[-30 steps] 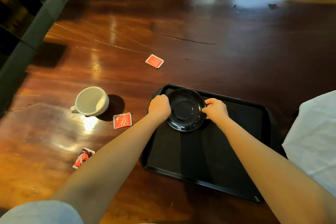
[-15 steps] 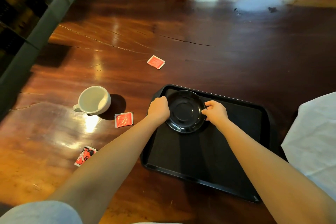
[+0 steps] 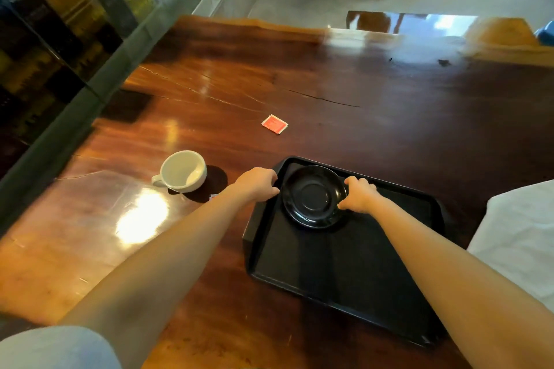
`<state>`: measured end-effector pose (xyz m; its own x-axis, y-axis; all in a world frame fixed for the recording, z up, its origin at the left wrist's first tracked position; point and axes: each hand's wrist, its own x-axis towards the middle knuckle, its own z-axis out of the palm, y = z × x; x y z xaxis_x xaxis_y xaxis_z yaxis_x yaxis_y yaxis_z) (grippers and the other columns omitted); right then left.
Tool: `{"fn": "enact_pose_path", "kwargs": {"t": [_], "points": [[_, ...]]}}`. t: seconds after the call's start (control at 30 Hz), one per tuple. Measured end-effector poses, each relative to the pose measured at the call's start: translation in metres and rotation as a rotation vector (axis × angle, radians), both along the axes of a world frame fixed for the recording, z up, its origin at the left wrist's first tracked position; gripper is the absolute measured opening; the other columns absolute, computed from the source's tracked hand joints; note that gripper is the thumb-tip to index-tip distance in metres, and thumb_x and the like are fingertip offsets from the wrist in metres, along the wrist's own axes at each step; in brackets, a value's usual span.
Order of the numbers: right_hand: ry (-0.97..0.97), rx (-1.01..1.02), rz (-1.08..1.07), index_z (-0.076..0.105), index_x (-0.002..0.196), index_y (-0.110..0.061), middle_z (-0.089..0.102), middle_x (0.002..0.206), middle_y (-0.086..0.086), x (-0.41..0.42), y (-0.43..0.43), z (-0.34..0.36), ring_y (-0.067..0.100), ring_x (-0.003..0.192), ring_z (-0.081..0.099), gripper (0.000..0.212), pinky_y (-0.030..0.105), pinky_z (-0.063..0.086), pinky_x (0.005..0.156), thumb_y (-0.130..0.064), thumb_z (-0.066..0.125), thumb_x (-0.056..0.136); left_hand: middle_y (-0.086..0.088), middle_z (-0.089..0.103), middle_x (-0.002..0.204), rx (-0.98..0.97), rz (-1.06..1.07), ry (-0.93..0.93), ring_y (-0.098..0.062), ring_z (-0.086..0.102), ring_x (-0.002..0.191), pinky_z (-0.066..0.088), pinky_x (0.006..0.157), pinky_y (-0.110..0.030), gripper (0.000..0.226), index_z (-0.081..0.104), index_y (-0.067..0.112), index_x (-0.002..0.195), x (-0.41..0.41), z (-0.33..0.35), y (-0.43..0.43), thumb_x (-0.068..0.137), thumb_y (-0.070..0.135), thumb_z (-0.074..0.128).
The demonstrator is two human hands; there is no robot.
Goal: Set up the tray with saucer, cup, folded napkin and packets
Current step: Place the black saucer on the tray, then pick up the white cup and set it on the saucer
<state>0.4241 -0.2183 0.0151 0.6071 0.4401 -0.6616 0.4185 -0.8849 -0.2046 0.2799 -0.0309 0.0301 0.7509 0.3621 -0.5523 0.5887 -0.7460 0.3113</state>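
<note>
A black saucer lies in the far left corner of the black tray. My right hand grips the saucer's right rim. Over the tray's left rim, my left hand has its fingers curled right beside the saucer's left edge, and I cannot tell if they touch it. A white cup stands tilted on the table left of the tray. One red packet rests farther back on the table. A white napkin lies at the right edge.
The table is dark glossy wood with a long crack across it. A corner of another packet peeks out beside my left forearm. A glass partition runs along the table's left side.
The saucer sits slightly farther right on the tray, and my left hand no longer overlaps its edge. My view has tilted up, and the near packets have dropped out of sight.
</note>
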Motion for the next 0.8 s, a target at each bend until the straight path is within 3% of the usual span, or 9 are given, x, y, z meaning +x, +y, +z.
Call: {"fn": "enact_pose_path", "kwargs": {"t": [0.17,0.43,0.6,0.8], "points": [[-0.085,-0.057,0.288,0.029,0.14,-0.011,0.035,0.14,0.018,-0.011,0.035,0.026,0.04,0.128,0.033,0.074,0.047,0.036,0.105,-0.033,0.067,0.08,-0.008,0.054,0.134,-0.106,-0.008,0.096,-0.024,0.051,0.12,0.041,0.096,-0.031,0.051,0.046,0.012,0.133,-0.041,0.018,0.016,0.09,0.035,0.058],[-0.025,-0.017,0.689,0.024,0.144,-0.011,0.03,0.146,0.016,-0.075,0.109,0.034,0.039,0.135,0.025,0.081,0.051,0.031,0.108,-0.039,0.066,0.081,-0.006,0.057,0.131,-0.075,0.161,0.144,-0.023,0.054,0.116,0.04,0.095,-0.029,0.05,0.05,0.015,0.131,-0.135,0.026,0.035,0.087,0.037,0.06],[-0.002,-0.002,0.799,0.026,0.142,-0.012,0.033,0.144,0.017,-0.12,0.142,0.022,0.039,0.132,0.029,0.079,0.049,0.031,0.109,-0.042,0.066,0.081,-0.005,0.053,0.135,-0.082,0.254,0.23,-0.022,0.053,0.117,0.042,0.102,-0.032,0.052,0.046,0.016,0.133,-0.184,0.016,0.061,0.088,0.039,0.058],[0.026,-0.035,0.752,0.029,0.14,-0.012,0.038,0.139,0.015,-0.138,0.176,0.002,0.035,0.129,0.034,0.075,0.048,0.033,0.108,-0.041,0.065,0.081,-0.007,0.05,0.138,-0.067,0.285,0.244,-0.024,0.048,0.123,0.038,0.103,-0.032,0.055,0.041,0.013,0.137,-0.206,-0.003,0.114,0.09,0.037,0.055]]}}
